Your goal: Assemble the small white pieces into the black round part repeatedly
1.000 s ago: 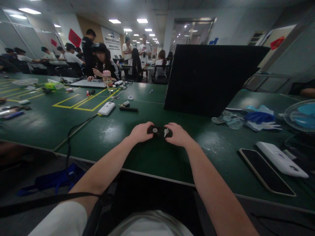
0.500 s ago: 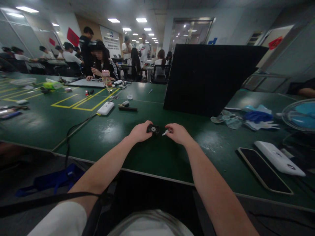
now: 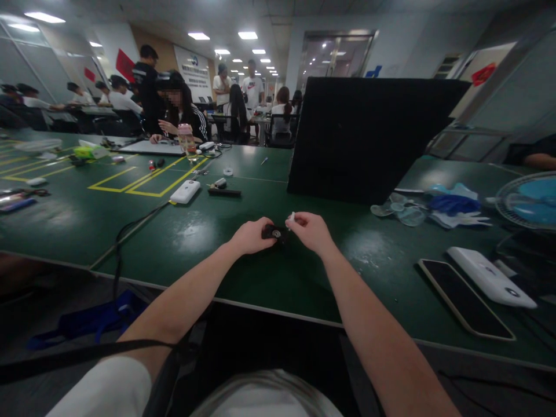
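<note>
Small part (image 3: 274,233) sitting on table (image 3: 278,278) between both hands, board (image 3: 369,139) standing behind, phone (image 3: 464,298) lying far right, power bank (image 3: 185,191) lying back-left.

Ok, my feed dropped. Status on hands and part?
Left hand holds small black part on table. Right hand pinches small white piece just above. Nothing between them.
</note>
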A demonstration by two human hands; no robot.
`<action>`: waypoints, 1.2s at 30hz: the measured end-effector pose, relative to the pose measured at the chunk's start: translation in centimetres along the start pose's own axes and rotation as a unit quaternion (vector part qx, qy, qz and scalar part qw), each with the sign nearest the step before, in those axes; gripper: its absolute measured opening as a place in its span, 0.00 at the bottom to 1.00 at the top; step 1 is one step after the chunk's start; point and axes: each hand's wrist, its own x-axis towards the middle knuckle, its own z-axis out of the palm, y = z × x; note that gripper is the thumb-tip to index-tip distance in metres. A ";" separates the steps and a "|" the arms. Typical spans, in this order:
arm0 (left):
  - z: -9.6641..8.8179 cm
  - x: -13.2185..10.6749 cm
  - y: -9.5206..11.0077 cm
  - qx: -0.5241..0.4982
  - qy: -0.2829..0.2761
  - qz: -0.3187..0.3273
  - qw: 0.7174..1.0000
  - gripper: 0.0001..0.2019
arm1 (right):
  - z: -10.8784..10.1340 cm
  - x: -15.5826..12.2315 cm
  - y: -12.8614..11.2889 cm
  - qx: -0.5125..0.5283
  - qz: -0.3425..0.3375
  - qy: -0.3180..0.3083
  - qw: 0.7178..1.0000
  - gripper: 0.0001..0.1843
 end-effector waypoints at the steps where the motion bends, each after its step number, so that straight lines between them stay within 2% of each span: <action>1: 0.0 0.0 0.1 -0.003 -0.001 -0.001 1.000 0.26 | 0.1 -0.1 -0.1 0.014 -0.011 -0.010 1.000 0.18; 6: 0.2 0.1 0.0 -0.025 0.003 -0.009 1.000 0.25 | 0.4 -0.4 -0.5 -0.046 -0.013 -0.098 0.994 0.15; 8: 0.4 0.2 -0.3 -0.029 0.008 -0.011 0.999 0.24 | 0.3 -0.3 -0.5 -0.061 -0.017 -0.114 0.991 0.15; 13: 0.6 0.3 -0.4 -0.032 0.009 -0.014 0.999 0.23 | -0.4 -0.1 0.0 -0.033 -0.029 -0.046 0.998 0.25; 16: 0.4 0.2 -0.2 -0.037 0.003 -0.015 0.999 0.23 | -0.5 -0.2 0.1 -0.021 -0.076 -0.047 0.996 0.21; 19: 0.2 0.1 0.1 -0.043 -0.009 -0.016 0.999 0.23 | -0.2 -0.2 0.0 -0.080 -0.082 -0.057 0.992 0.16; 21: 0.1 0.1 0.2 -0.049 -0.015 -0.016 0.999 0.22 | 0.1 -0.2 -0.1 -0.117 -0.047 -0.054 0.991 0.19; 23: 0.0 0.1 0.2 -0.052 -0.014 -0.016 0.998 0.22 | 0.2 -0.1 -0.1 -0.135 -0.008 -0.043 0.990 0.28; 25: -0.1 0.1 0.3 -0.050 -0.014 -0.021 0.998 0.22 | 0.1 0.1 -0.1 -0.130 0.018 -0.014 0.991 0.36; 27: -0.1 0.0 0.3 -0.049 -0.016 -0.028 0.998 0.23 | -0.1 0.3 0.3 -0.125 0.046 0.022 0.991 0.40; 29: -0.1 0.0 0.3 -0.053 -0.021 -0.026 0.998 0.23 | -0.2 0.5 0.9 -0.149 0.102 0.018 0.983 0.38; 32: 0.0 0.0 0.3 -0.068 -0.023 -0.019 0.997 0.23 | 0.0 0.9 2.2 -0.200 0.189 -0.068 0.959 0.24; 34: 0.1 0.2 0.1 -0.071 -0.022 -0.019 0.997 0.23 | 0.1 1.1 3.0 -0.205 0.206 -0.110 0.950 0.17; 36: 0.1 0.3 -0.4 -0.063 -0.011 -0.018 0.998 0.24 | 0.2 1.1 3.5 -0.199 0.202 -0.118 0.952 0.15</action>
